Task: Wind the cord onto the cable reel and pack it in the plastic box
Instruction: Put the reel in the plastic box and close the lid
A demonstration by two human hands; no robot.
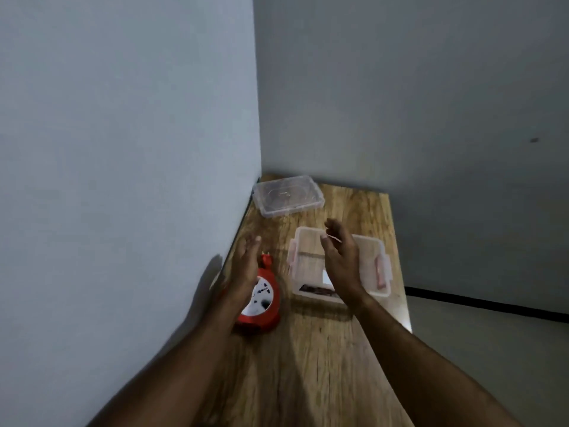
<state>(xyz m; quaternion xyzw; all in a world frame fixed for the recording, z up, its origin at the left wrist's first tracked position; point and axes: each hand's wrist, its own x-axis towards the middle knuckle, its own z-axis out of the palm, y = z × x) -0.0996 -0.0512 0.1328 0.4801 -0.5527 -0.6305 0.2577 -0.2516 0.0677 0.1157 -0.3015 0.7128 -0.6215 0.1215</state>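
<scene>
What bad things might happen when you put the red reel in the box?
The red cable reel sits close to the table's left edge by the wall, so a nudge from the left hand might tip it off. Its plug sticks out and could catch on the plastic box's rim. The right hand hovers over the box, possibly blocking the way.

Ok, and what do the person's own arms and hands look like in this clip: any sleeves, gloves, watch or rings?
Both forearms are bare as far as the frame shows: no sleeves or cuffs in view. The left hand and the right hand wear no gloves. No watch, bracelet or strap shows at either wrist. No ring is visible, though the fingers are slightly blurred.
</scene>
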